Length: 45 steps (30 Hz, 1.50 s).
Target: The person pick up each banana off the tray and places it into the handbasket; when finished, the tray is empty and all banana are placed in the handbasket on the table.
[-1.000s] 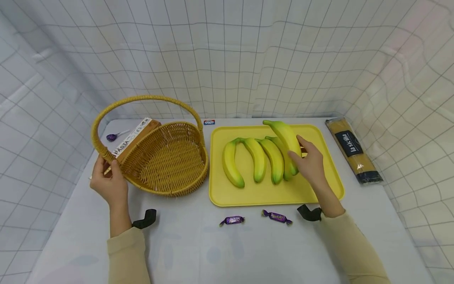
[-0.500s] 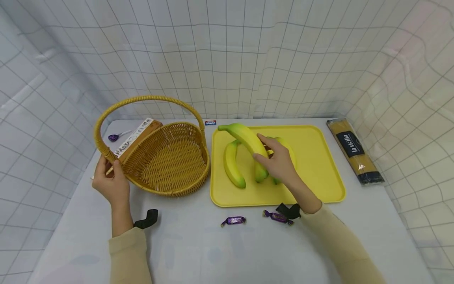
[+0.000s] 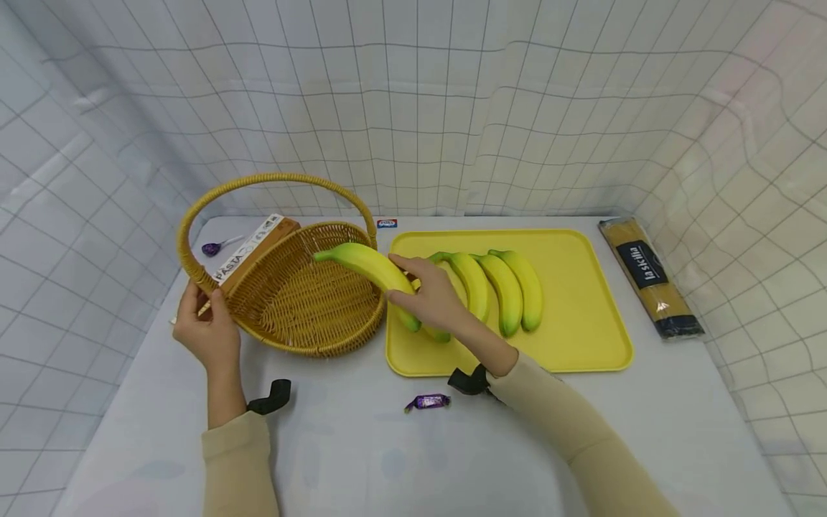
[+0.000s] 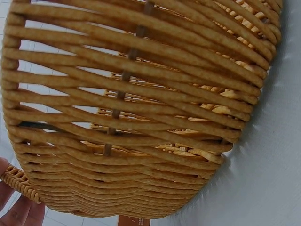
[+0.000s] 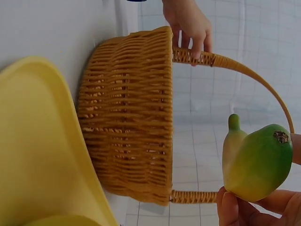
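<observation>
A wicker basket (image 3: pixel 310 301) with a tall arched handle stands at the left of the table. My left hand (image 3: pixel 209 327) grips the lower left end of that handle; in the left wrist view the basket's woven side (image 4: pixel 122 103) fills most of the picture. My right hand (image 3: pixel 429 291) pinches a yellow-green banana (image 3: pixel 368 262) near its lower end. The banana's stem reaches over the basket's right rim, and in the right wrist view its dark tip (image 5: pixel 281 137) faces the camera. Below and to the right, several more bananas (image 3: pixel 504 287) lie on a yellow tray (image 3: pixel 581 301).
Behind the basket lie a pasta box (image 3: pixel 252 244) and a purple lollipop (image 3: pixel 212 249). A spaghetti pack (image 3: pixel 649 276) is right of the tray. One wrapped candy (image 3: pixel 428 401) lies in front of the tray, and a small blue-red packet (image 3: pixel 387 223) sits at the back edge.
My right hand has carried the banana leftward from the tray's right part to the basket's right rim. My right forearm now hides the second wrapped candy. The left hand keeps its grip.
</observation>
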{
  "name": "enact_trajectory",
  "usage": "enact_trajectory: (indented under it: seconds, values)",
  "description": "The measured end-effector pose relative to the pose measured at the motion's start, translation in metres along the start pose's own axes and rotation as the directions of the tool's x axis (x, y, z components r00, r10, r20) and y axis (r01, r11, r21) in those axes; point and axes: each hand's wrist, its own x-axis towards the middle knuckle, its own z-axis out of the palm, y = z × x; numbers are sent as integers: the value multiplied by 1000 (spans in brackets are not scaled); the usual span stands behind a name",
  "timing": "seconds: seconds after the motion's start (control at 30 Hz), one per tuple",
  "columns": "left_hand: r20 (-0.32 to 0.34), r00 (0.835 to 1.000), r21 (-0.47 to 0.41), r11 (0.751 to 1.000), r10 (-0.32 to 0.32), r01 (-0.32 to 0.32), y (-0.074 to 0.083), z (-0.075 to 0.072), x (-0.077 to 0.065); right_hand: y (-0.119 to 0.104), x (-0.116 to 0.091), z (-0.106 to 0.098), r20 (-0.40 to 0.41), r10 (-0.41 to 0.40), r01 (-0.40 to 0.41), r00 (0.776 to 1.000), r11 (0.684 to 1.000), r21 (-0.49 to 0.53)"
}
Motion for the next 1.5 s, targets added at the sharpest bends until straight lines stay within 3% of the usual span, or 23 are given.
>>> enact_trajectory:
  seconds: [0.2,0.47,0.57,0.77,0.97,1.27,1.5]
  values:
    - [4,1000,-15,1000,2,-2,-23,0,6,-18,21,27,85,-11,15,996,999,-44]
    - [3,1000,-30,1000,-2,2,6,-4,-5,-22,49,64,145,34,-8,989,984,-179]
    - [1,1000,-30,1000,8,-8,10,-5,-6,-22,58,73,161,56,-24,985,980,-196]
    - [-1,1000,-42,999,14,-14,9,-4,-4,-18,73,89,163,94,-48,982,962,-267]
    - [4,1000,-20,1000,10,-10,10,-2,-5,-15,79,99,197,91,-42,976,970,-240]
    - [0,1000,-5,1000,16,-16,7,-1,-3,-15,83,111,231,181,-118,956,958,-261]
    - [-1,1000,9,1000,1,-1,4,0,-3,-12,84,118,290,171,-98,942,963,-249]
